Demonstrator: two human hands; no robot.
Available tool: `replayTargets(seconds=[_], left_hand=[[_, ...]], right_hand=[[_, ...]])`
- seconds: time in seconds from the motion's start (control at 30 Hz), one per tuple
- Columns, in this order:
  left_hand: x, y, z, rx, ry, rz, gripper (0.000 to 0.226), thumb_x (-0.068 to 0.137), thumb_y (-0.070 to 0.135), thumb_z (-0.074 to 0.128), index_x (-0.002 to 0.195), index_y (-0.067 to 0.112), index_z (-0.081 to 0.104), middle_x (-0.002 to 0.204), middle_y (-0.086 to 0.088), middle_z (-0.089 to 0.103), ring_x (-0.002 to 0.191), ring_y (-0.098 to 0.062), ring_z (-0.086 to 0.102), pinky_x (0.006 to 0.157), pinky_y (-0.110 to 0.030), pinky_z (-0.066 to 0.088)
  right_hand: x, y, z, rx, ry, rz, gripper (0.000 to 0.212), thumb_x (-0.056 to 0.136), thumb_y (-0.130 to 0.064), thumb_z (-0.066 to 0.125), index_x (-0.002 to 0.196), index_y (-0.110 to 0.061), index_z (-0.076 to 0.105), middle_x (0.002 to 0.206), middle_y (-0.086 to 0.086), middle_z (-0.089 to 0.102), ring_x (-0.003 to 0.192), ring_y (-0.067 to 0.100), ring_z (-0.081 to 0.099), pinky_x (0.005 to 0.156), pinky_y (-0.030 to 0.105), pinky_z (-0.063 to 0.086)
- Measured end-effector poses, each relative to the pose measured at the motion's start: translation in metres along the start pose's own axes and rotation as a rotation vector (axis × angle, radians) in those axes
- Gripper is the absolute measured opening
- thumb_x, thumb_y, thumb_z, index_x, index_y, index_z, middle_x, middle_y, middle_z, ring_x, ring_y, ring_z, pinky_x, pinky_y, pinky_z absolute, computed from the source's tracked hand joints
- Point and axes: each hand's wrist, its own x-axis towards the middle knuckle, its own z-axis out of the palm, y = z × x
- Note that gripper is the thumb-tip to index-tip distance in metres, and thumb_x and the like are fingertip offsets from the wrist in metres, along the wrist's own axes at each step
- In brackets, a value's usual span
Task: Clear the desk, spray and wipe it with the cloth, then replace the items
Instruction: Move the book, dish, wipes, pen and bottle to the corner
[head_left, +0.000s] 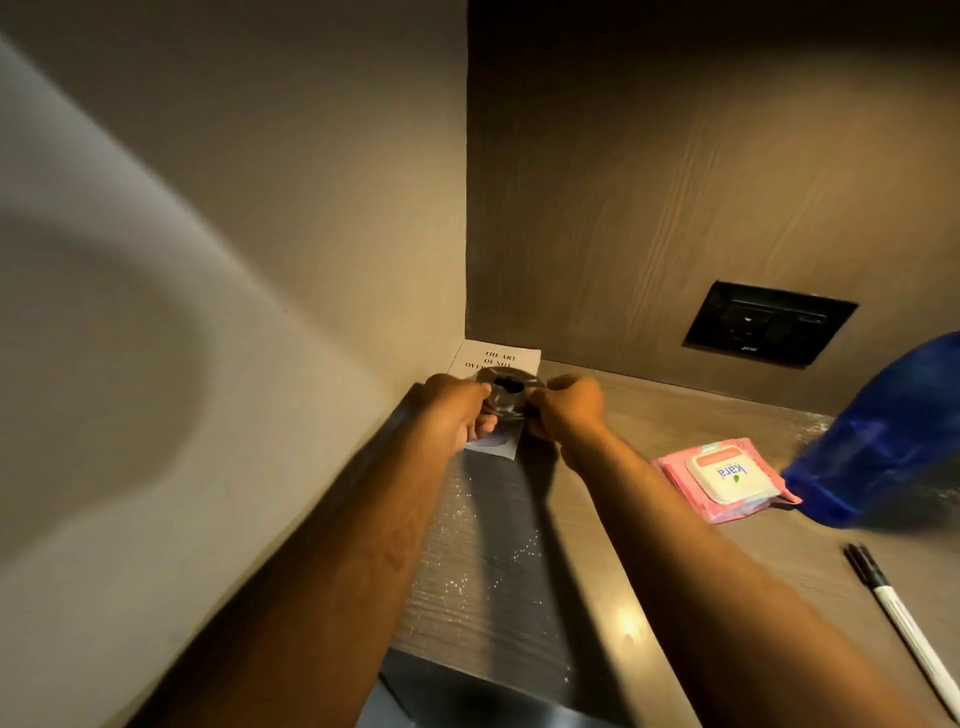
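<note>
Head view has the round glass dish (506, 397) over the book (493, 364) in the table's (675, 415) back corner, your left hand (457, 410) and right hand (569, 410) fingers clamped on its rim; lower it level, releasing together.

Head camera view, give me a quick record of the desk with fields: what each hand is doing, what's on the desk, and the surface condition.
left hand: grips the left side of a round, shiny object
right hand: grips its right side
held object: above the book in the desk's back left corner; what it is cannot be told
on desk: pink wipes pack, blue spray bottle, pen
surface: droplets glisten near the front left
wall: black socket panel
</note>
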Motion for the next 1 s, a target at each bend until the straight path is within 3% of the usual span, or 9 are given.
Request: replayTargets(seconds=[0.13,0.23,0.4,0.5,0.57,0.63,0.73,0.83,1.0], left_hand=[[0.016,-0.017,-0.002,-0.200,0.061,-0.112,0.026,0.095,-0.001,0.043,0.118,-0.004,0.055,0.096,-0.019,0.064,0.066,-0.020,0.063,0.055,-0.025,0.054],[0.022,-0.012,0.000,-0.298,0.051,-0.081,0.029,0.092,-0.004,0.043,0.117,-0.005,0.059,0.109,-0.020,0.067,0.090,-0.028,0.066,0.080,-0.034,0.057],[0.025,0.003,-0.002,-0.270,-0.055,-0.001,0.031,0.089,0.000,0.046,0.117,0.000,0.059,0.099,-0.020,0.066,0.092,-0.031,0.064,0.068,-0.039,0.057],[0.025,0.001,-0.001,-0.307,-0.044,0.046,0.029,0.091,0.007,0.050,0.119,0.001,0.059,0.081,-0.009,0.061,0.070,-0.017,0.057,0.069,-0.028,0.051],[0.023,-0.006,0.006,-0.266,-0.006,0.088,0.031,0.089,0.015,0.056,0.118,0.008,0.060,0.098,-0.009,0.064,0.087,-0.022,0.060,0.086,-0.037,0.052],[0.009,-0.014,0.022,-0.209,0.063,0.187,0.034,0.088,0.020,0.057,0.121,0.015,0.060,0.115,-0.011,0.065,0.103,-0.028,0.060,0.094,-0.043,0.050],[-0.024,-0.030,0.059,-0.120,0.155,0.372,0.030,0.089,0.020,0.056,0.118,0.023,0.063,0.116,0.000,0.066,0.097,-0.016,0.061,0.073,-0.023,0.048],[-0.061,-0.054,0.102,0.125,-0.036,0.340,0.016,0.086,0.023,0.061,0.100,0.027,0.067,0.103,0.002,0.069,0.089,-0.016,0.064,0.074,-0.027,0.052],[-0.103,-0.080,0.148,0.294,-0.319,0.179,0.012,0.077,0.014,0.058,0.088,0.015,0.064,0.065,-0.009,0.060,0.056,-0.027,0.053,0.051,-0.035,0.044]], right_hand=[[-0.003,0.021,0.022,0.028,0.026,0.035,0.010,0.086,-0.005,0.068,0.084,-0.013,0.063,0.090,0.012,0.070,0.075,0.020,0.067,0.067,0.035,0.058],[-0.001,0.015,0.032,0.095,0.001,0.035,0.018,0.087,-0.005,0.066,0.104,-0.008,0.067,0.099,0.011,0.071,0.092,0.025,0.068,0.082,0.041,0.059],[-0.001,0.000,0.025,0.164,-0.201,-0.032,0.011,0.092,-0.006,0.057,0.091,-0.011,0.067,0.085,0.005,0.066,0.072,0.013,0.060,0.061,0.027,0.049],[-0.003,0.003,0.006,0.223,-0.238,-0.026,0.026,0.096,-0.010,0.056,0.121,-0.006,0.061,0.105,0.005,0.068,0.091,0.014,0.062,0.079,0.028,0.054],[-0.001,0.006,-0.016,0.213,-0.163,-0.028,0.042,0.097,-0.016,0.058,0.136,-0.002,0.051,0.129,0.011,0.062,0.109,0.019,0.058,0.102,0.037,0.049],[-0.002,0.010,-0.050,0.091,-0.029,-0.131,0.045,0.097,-0.019,0.059,0.137,-0.001,0.052,0.135,0.014,0.059,0.117,0.023,0.057,0.107,0.037,0.044],[-0.003,0.022,-0.115,-0.251,0.229,-0.273,0.041,0.096,-0.025,0.059,0.131,-0.003,0.058,0.130,0.017,0.063,0.119,0.028,0.059,0.103,0.038,0.045],[-0.005,0.042,-0.178,-0.656,0.428,-0.164,0.042,0.095,-0.035,0.054,0.129,-0.009,0.059,0.128,0.017,0.063,0.116,0.035,0.058,0.098,0.047,0.048],[-0.010,0.064,-0.198,-0.910,0.233,-0.012,0.038,0.098,-0.040,0.047,0.117,-0.011,0.060,0.108,0.013,0.067,0.097,0.030,0.064,0.090,0.047,0.053]])
